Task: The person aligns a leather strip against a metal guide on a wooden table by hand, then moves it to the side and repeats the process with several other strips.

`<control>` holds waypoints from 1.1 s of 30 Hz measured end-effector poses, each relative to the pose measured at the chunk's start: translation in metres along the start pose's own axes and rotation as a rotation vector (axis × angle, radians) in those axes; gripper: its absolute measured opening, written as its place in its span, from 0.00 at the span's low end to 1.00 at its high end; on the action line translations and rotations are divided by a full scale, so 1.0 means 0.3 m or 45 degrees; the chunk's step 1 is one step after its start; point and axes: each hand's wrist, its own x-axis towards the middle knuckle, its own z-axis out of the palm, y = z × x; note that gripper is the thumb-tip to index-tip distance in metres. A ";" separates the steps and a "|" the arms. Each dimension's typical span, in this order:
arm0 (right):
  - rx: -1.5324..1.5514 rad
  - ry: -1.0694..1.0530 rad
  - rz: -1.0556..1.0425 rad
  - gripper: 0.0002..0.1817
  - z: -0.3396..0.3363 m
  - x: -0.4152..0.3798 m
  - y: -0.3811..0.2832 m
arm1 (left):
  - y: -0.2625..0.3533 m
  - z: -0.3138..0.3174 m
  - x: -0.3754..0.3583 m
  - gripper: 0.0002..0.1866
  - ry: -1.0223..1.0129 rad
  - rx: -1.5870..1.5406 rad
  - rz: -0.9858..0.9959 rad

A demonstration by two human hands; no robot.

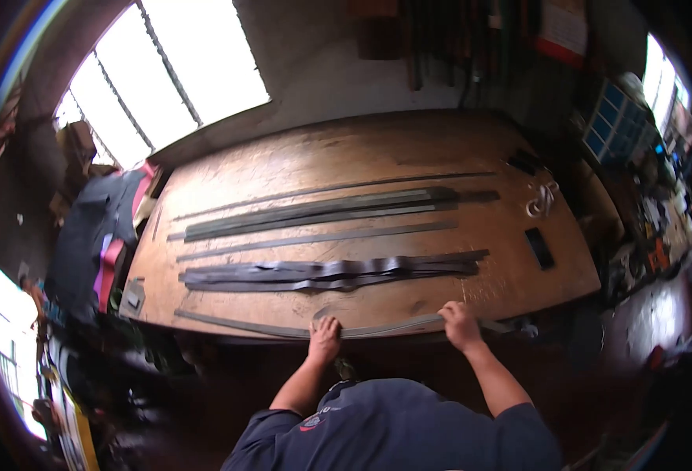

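Observation:
A long, thin grey strip [393, 327], seemingly of leather or a similar sheet material, runs along the near edge of the wooden table. My left hand [325, 339] grips it around its middle, with the fingers bent over it. Farther right, my right hand [461, 325] has its fingers closed on the same strip, and a dark end trails beyond it over the table edge. Just past my hands lies a bundle of dark, slightly wavy strips [334, 272]. Behind that is a single flat strip [314, 240], then a stack of straight dark strips [314, 212].
The large wooden table [409, 302] carries a phone [539, 248] and a white coil [538, 204] at right. One more thin strip [338, 190] lies toward the back. Dark sheets [87, 224] are piled left of the table. Blue drawers [609, 118] stand at the back right.

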 end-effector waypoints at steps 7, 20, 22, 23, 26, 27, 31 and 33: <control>-0.645 0.230 0.115 0.26 -0.340 0.189 0.067 | -0.673 -0.108 -0.026 0.11 0.409 0.152 -0.528; -1.105 0.595 0.406 0.33 -0.324 0.655 0.282 | -1.343 -0.969 0.134 0.23 1.100 0.597 -0.657; -1.065 0.614 0.342 0.33 -0.285 0.802 0.295 | -1.391 -1.074 0.269 0.26 1.134 0.607 -0.633; -1.026 0.646 0.284 0.34 -0.265 0.874 0.303 | -1.456 -1.095 0.343 0.28 1.083 0.609 -0.650; -1.086 0.585 0.363 0.34 -0.131 1.053 0.296 | -1.578 -1.052 0.556 0.36 0.885 0.769 -0.867; -1.119 0.516 0.413 0.37 -0.068 1.088 0.337 | -1.584 -1.018 0.593 0.40 0.795 0.725 -0.885; -1.152 0.036 0.755 0.41 0.169 1.049 0.386 | -1.562 -0.755 0.638 0.43 0.318 0.615 -1.124; -0.970 -0.063 0.721 0.42 0.263 0.932 0.410 | -1.517 -0.582 0.566 0.41 0.288 0.523 -1.113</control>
